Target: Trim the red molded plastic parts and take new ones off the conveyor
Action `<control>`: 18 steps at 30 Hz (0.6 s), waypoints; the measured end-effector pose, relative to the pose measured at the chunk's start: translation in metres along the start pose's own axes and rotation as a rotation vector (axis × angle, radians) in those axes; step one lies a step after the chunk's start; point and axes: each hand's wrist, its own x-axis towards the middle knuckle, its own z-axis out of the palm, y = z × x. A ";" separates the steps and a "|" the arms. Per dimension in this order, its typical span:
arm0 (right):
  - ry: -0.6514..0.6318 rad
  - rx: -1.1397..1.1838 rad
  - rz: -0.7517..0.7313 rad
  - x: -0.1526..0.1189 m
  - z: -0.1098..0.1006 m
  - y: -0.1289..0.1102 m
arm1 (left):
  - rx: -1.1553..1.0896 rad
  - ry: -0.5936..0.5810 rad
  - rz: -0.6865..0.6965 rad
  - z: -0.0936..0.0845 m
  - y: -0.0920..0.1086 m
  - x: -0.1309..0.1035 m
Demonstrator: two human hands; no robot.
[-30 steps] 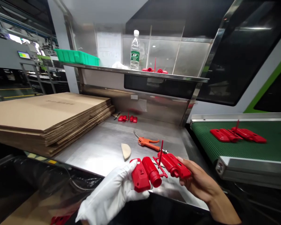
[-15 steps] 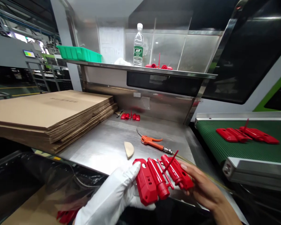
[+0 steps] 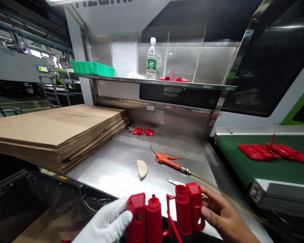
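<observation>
At the bottom centre of the frame, the gloved left hand [image 3: 105,224] and bare right hand [image 3: 221,216] each clamp one half of the red moulded part [image 3: 164,211] above the worktop [image 3: 116,162] edge; gripping near the joining runner should keep it steady.

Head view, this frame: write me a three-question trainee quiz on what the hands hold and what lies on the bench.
1. True or false: the left hand wears a white glove.
2. Which tool lies on the steel bench beyond the red moulded part? A) orange air blow gun B) hammer C) tape
3. Where do more red parts lie, to the right of the bare right hand?

Key: 1 true; 2 A; 3 on the green conveyor belt.
</observation>
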 end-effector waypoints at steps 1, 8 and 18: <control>0.005 -0.016 0.013 0.000 0.007 -0.003 | -0.030 0.027 0.002 -0.004 -0.002 0.001; 0.014 0.020 0.033 0.014 0.060 -0.028 | -0.297 0.189 -0.136 -0.026 -0.021 0.018; 0.086 -0.778 -0.683 0.013 0.055 -0.020 | 0.209 0.437 0.296 -0.051 -0.051 0.000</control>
